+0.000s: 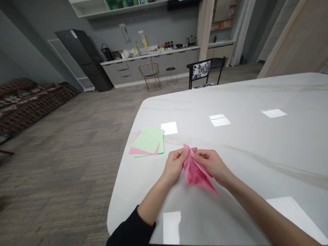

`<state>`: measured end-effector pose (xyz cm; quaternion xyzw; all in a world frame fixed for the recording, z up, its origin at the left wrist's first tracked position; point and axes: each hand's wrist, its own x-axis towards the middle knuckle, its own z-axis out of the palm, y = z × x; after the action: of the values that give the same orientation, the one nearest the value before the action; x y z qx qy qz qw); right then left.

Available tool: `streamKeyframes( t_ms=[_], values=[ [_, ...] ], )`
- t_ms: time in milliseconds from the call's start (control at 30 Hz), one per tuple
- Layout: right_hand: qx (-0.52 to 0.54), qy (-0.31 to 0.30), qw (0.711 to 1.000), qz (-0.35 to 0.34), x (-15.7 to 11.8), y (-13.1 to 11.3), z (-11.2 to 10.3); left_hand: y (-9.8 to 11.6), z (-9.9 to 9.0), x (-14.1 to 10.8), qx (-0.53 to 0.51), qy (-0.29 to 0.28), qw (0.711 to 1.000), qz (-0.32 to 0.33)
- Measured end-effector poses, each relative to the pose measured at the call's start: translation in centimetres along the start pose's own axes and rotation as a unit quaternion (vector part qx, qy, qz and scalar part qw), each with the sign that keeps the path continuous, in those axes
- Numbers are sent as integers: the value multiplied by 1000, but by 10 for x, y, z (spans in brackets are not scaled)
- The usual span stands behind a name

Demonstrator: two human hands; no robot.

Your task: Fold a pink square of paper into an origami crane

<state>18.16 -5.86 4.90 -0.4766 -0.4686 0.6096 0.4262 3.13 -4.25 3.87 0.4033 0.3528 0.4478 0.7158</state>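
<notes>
Both hands on one part: a pink, creased sheet of paper, partly folded (193,174), over the near-left portion of the glossy white marble-look table (243,134). Its narrow tip points up between my hands; the lower end spreads into pointed flaps, the longest angled down and right. Can't tell if any flap touches the tabletop.

Left hand (174,165): mostly closed, thumb pinching the paper near the tip, fingers curled in around its left side. Right hand (212,166): also a closed pinch, thumb on the paper's upper right edge, other fingers bent, partly hidden. Hands are close together at the top of the paper. Black fabric sleeve (130,231) on the left arm, right forearm bare.

Left and forward of my left hand, near the table's left edge: loose stack of square paper sheets (146,139). Light green on top, pink showing from under it at a skewed angle, darker green along the bottom edge. Stack sits clear of both hands.

Past the far edge: black-framed chair with a black-and-white patterned back (201,70).
</notes>
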Motion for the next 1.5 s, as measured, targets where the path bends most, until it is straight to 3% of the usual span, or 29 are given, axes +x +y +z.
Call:
streamKeyframes(
  t_ms=[233,567,767,933,1500],
  values=[
    [-11,-42,999,-13,-1,2,1,1,1,0,-24,32,999,-15],
    [-6,-8,1000,-28,-1,9,5,-4,11,-3,-31,97,995,3],
    [-3,21,999,-32,1,6,1,-8,8,-2,1,90,995,32],
    [-16,24,999,-21,0,1,-1,-10,3,-1,34,115,992,42],
    [-35,-21,999,-23,-1,4,0,-7,5,-3,18,134,990,32]
  ],
)
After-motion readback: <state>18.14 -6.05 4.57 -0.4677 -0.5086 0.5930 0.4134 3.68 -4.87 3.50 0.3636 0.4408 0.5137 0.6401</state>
